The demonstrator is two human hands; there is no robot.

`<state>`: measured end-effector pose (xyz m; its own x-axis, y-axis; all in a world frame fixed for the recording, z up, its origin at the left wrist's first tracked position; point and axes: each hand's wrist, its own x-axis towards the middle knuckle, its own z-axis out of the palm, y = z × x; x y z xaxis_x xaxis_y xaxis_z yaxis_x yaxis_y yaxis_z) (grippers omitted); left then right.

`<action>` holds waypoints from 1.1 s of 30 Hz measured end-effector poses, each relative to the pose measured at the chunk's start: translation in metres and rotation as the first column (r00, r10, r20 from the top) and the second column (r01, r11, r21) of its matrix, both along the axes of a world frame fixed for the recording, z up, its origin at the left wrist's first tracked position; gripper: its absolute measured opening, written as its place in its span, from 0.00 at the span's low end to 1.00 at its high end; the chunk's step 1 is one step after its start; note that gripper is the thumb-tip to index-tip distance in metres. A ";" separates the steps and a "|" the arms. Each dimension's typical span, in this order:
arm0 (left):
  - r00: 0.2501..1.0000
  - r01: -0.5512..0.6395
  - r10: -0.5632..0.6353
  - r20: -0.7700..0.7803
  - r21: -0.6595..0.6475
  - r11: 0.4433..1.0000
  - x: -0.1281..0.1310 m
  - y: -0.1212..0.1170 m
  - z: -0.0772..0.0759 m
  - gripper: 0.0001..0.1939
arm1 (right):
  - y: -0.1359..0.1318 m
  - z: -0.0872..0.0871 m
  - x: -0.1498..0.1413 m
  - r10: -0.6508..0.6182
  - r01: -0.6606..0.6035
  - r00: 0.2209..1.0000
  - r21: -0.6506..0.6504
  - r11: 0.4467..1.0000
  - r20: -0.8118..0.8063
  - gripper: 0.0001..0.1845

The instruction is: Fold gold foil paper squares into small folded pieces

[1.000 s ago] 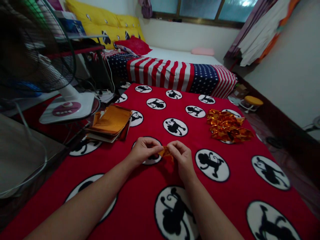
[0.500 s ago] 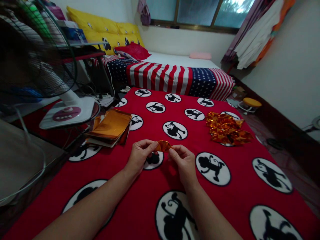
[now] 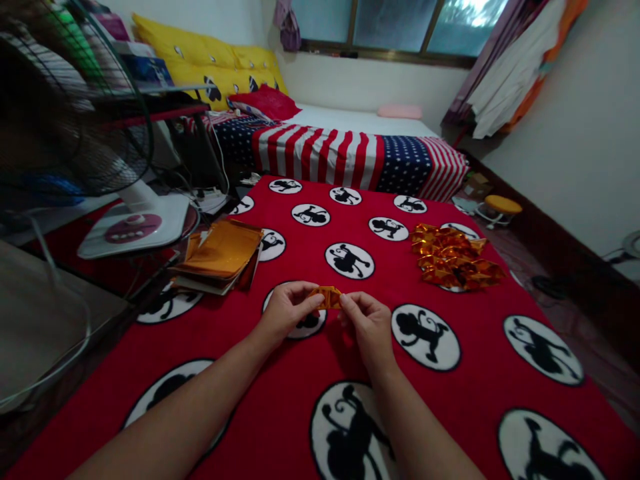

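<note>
A small folded piece of shiny gold-orange foil paper (image 3: pixel 330 298) is held between my two hands, just above the red cloth. My left hand (image 3: pixel 286 309) pinches its left end, thumb in front. At the right end, the thumb and fingertips of my right hand (image 3: pixel 367 321) close on it. To the left lies a stack of gold foil paper sheets (image 3: pixel 223 250) with uneven edges. A pile of folded foil pieces (image 3: pixel 453 259), crumpled-looking and glossy, rests at the right of the cloth.
The red cloth (image 3: pixel 280 427) with black monkey figures in white circles covers the surface before me. A fan (image 3: pixel 137 223) stands at the left. Behind are a bed with a striped, starred cover (image 3: pixel 320 157) and a yellow stool (image 3: pixel 503 205) at the right.
The foil piece has been turned between my fingers and now shows a flat, long side with slanted folds. My hands have stayed near the same spot; the view has tilted up slightly.
</note>
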<state>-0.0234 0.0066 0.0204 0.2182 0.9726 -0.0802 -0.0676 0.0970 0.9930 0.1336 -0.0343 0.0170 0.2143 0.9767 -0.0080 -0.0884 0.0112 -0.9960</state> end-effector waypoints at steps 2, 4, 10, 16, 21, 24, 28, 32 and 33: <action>0.999 0.033 -0.033 0.010 0.002 0.999 0.000 0.000 0.001 0.18 | -0.001 -0.001 0.000 0.022 -0.022 1.000 -0.005 1.000 0.005 0.16; 0.999 0.052 -0.052 0.014 0.017 0.999 0.000 -0.001 0.000 0.17 | -0.002 -0.002 -0.001 0.044 -0.044 0.999 -0.008 0.999 0.016 0.16; 0.999 0.034 -0.034 0.000 0.031 0.999 0.000 -0.001 -0.001 0.16 | -0.003 -0.003 -0.002 0.081 -0.081 0.996 -0.013 0.997 0.045 0.16; 0.999 0.024 -0.025 0.025 0.016 1.000 0.002 -0.001 0.000 0.16 | -0.003 0.000 -0.003 0.071 -0.078 0.993 0.071 0.994 0.096 0.14; 0.997 0.074 -0.074 -0.014 0.051 0.996 -0.002 0.000 -0.002 0.16 | -0.004 -0.001 -0.004 0.084 -0.095 0.991 0.099 0.991 0.108 0.13; 0.995 0.079 -0.070 -0.073 0.118 0.990 -0.005 0.001 -0.002 0.14 | -0.005 -0.001 -0.005 0.088 -0.101 0.989 0.108 0.989 0.114 0.12; 0.997 0.006 0.008 -0.080 0.176 0.984 -0.007 0.000 0.001 0.13 | -0.005 -0.001 -0.004 0.084 -0.090 0.994 0.106 0.990 0.063 0.10; 0.995 -0.059 0.074 -0.060 0.217 0.974 -0.008 -0.001 0.005 0.11 | -0.005 -0.003 -0.003 0.041 -0.049 0.996 0.104 0.993 0.077 0.10; 0.995 -0.071 0.085 -0.056 0.224 0.972 -0.008 -0.002 0.006 0.10 | -0.005 -0.003 -0.003 0.030 -0.040 0.996 0.111 0.993 0.088 0.10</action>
